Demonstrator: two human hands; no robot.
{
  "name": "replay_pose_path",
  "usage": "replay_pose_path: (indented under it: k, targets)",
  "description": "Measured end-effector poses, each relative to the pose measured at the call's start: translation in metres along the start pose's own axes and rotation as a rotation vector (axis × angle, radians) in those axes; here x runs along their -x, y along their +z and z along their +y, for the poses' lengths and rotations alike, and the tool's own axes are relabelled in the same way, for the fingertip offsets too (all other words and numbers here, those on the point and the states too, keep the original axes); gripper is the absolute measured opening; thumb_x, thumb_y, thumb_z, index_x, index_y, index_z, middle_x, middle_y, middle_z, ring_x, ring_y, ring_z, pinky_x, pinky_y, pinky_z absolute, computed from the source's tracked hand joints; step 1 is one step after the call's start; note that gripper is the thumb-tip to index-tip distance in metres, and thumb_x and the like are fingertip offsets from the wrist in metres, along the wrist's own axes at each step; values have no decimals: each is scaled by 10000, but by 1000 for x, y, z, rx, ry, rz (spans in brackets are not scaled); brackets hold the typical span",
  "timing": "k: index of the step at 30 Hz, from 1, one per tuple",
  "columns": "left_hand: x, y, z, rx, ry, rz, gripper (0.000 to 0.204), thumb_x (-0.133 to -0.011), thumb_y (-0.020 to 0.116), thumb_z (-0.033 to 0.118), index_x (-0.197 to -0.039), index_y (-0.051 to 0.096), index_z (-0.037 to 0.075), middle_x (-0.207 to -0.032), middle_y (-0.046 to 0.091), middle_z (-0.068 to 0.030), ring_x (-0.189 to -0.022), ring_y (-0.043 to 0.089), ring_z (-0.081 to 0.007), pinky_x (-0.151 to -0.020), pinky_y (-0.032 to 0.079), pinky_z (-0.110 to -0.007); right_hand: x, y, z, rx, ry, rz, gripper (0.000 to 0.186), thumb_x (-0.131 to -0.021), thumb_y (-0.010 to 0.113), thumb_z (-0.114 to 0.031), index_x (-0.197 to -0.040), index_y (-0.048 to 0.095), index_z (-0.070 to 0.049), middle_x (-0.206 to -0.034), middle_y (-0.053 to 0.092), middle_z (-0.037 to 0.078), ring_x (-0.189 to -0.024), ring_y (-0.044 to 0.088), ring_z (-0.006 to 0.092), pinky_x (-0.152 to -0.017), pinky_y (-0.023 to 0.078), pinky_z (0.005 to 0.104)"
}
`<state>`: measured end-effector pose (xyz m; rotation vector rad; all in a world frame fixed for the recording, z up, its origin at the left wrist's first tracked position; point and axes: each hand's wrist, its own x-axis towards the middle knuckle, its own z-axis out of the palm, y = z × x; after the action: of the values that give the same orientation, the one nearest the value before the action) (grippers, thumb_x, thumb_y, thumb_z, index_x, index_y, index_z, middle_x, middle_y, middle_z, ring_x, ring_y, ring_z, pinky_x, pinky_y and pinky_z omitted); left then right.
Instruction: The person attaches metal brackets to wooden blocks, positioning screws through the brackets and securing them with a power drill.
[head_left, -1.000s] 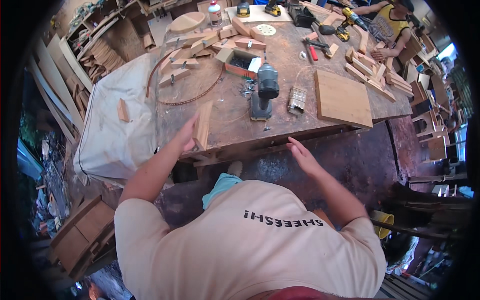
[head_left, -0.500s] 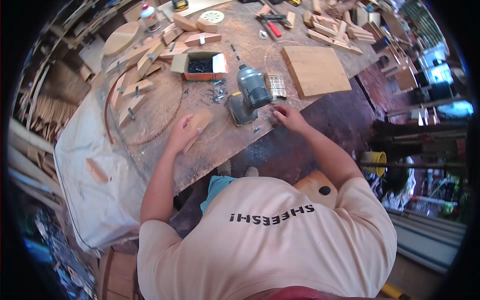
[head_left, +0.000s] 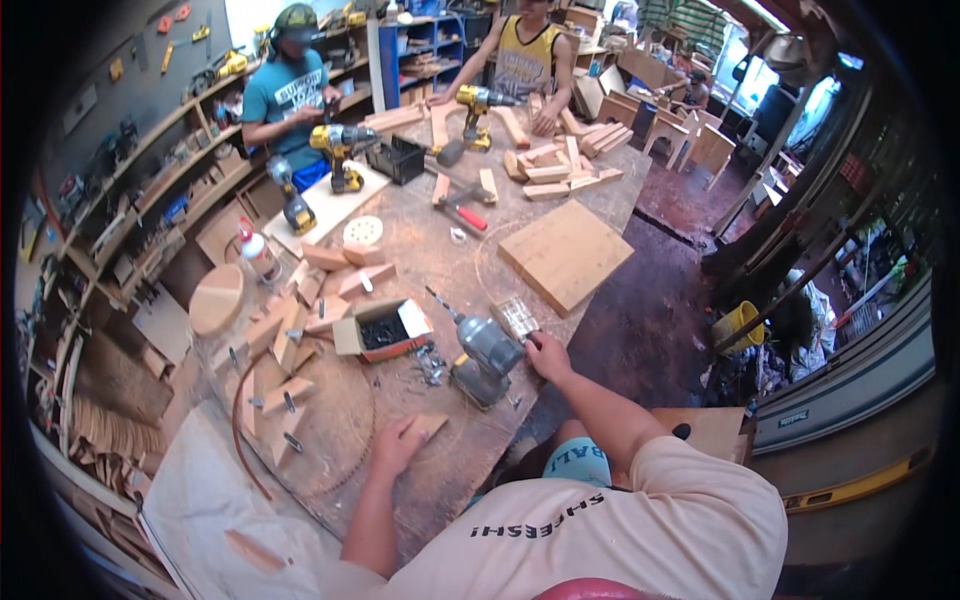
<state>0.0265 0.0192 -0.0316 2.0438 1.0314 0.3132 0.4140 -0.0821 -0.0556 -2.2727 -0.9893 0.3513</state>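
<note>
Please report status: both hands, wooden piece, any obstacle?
Left hand on wooden piece. Right hand at clear case, grip unclear. Cordless drill stands between hands.

Left hand [head_left: 397, 448] low, back upward; right hand [head_left: 548, 357] farther forward, fingers curled.

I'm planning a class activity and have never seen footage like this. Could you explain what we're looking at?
There is no machine arm here, just a person's own two hands. A wide camera worn on the head looks down, so straight edges bend near the rim. The left hand holds a short piece of wood. The right hand is at a small case; whether it grips it isn't clear. On the workbench are a cordless driver, an open box of small dark pieces, a flat wooden board and many wood offcuts.
</note>
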Motion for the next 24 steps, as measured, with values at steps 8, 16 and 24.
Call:
replay_pose_path:
  k: [8, 16, 24]
  targets:
    - [-5, 1, -3, 21, 5, -11, 503, -797, 710, 391, -1202, 667, 96, -1051, 634, -204, -999, 623, -335, -886, 483, -381, -19, 13, -18, 75, 361, 137, 266, -777, 666, -291, -968, 712, -112, -925, 705, 144, -892, 675, 320, -797, 512, 437]
    - [3, -7, 10, -17, -55, -33, 526, -794, 700, 430, -1213, 661, 116, -1100, 640, -174, -1038, 618, -325, -917, 477, -383, -22, 13, -29, 52, 357, 277, 254, -750, 682, -192, -989, 718, -113, -971, 698, 143, -943, 665, 325, -831, 514, 415]
    - [4, 0, 2, -36, -54, 36, 551, -760, 718, 465, -1196, 677, 129, -1145, 640, -154, -1066, 616, -305, -942, 470, -371, -26, 15, -8, 1, 292, 262, 218, -735, 701, -212, -926, 741, -114, -905, 713, 132, -871, 687, 300, -783, 533, 401]
